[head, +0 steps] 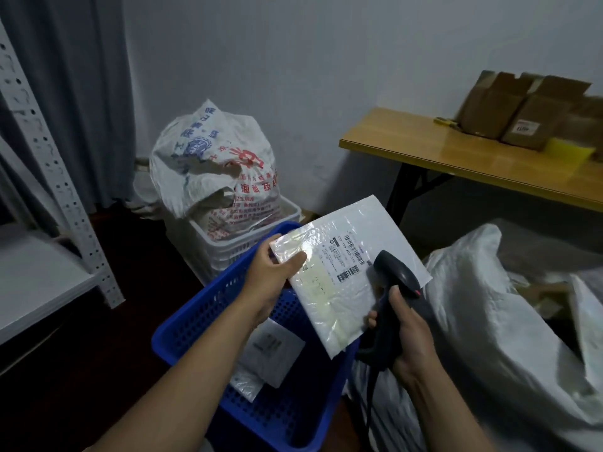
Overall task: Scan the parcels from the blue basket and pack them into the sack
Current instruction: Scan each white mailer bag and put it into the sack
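Your biggest item is the white sack (483,324) slumped on the floor at your right, its mouth open toward the far right, where brown cardboard shows inside. Behind it the wooden table (456,158) stands against the wall, carrying cardboard boxes (522,115) and a yellow pad (569,151) at its right end. On your left, the grey metal shelving (49,203) runs along a curtain. Straight ahead by the wall, a printed woven bag (215,164) sits stuffed into a white crate (248,246).

Below your forearms is the blue basket (202,321), just left of the sack and touching the white crate's near side. A few flat white parcels (270,350) lie on its bottom.

You hold one white mailer parcel (346,282) tilted above the basket's right rim, label side up, with barcodes (350,256) showing near its middle. Your left hand (270,275) pinches its upper left corner: thumb pressed on top, the other fingers curled beneath it.

Your right hand (408,334) is clenched around the handle of a black barcode scanner (394,275), fingers wrapped fully round the grip. The scanner's head overlaps the parcel's right half, its nose just beside the barcodes and aimed toward them; whether it touches the parcel you cannot tell. A small red spot shows on the scanner's head, and its cable hangs down below your wrist between basket and sack.
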